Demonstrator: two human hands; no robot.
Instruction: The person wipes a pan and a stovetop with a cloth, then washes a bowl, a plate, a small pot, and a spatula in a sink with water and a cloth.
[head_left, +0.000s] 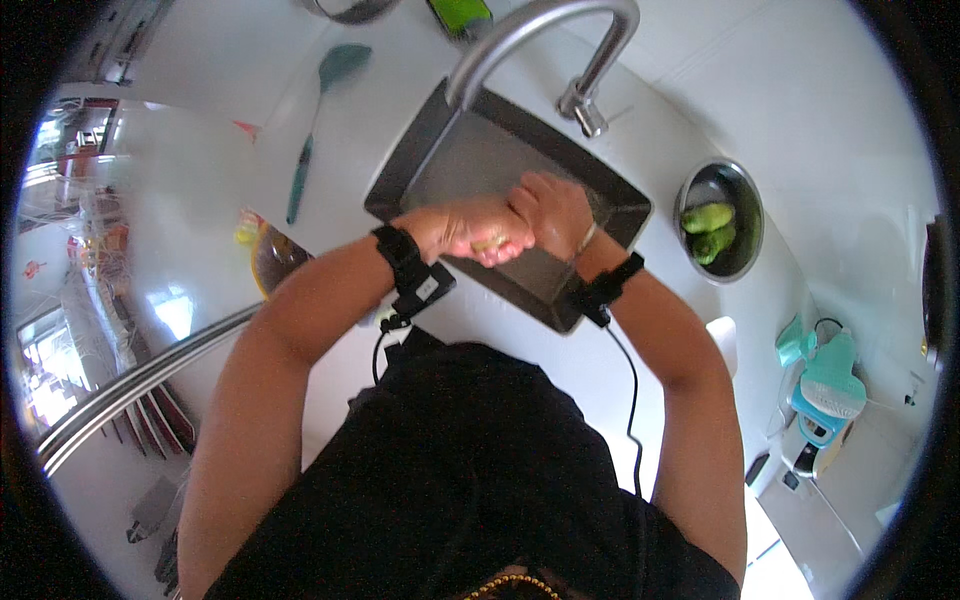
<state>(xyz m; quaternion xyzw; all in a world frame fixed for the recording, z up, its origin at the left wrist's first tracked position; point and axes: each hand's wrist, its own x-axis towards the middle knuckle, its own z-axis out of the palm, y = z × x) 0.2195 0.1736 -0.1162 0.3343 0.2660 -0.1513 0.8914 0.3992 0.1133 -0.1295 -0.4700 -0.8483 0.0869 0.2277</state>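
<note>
My left hand (480, 229) is above the dark rectangular sink (517, 116), palm partly turned up. Its fingers curl around a small yellowish piece (489, 244), mostly hidden, whose kind I cannot make out. Pressed against it from the right is my right hand (559, 214), fingers bent and touching the left hand; whether it grips anything is hidden. The curved metal faucet (517, 25) arches over the sink. From its spout a thin stream of water (435, 155) appears to run down left of my hands.
Right of the sink, a metal bowl (752, 225) holds two green vegetables (707, 217). A teal spatula (343, 66) lies on the counter to the left. A brown item with a yellow rim (279, 259) lies near my left forearm. A teal appliance (832, 375) stands far right.
</note>
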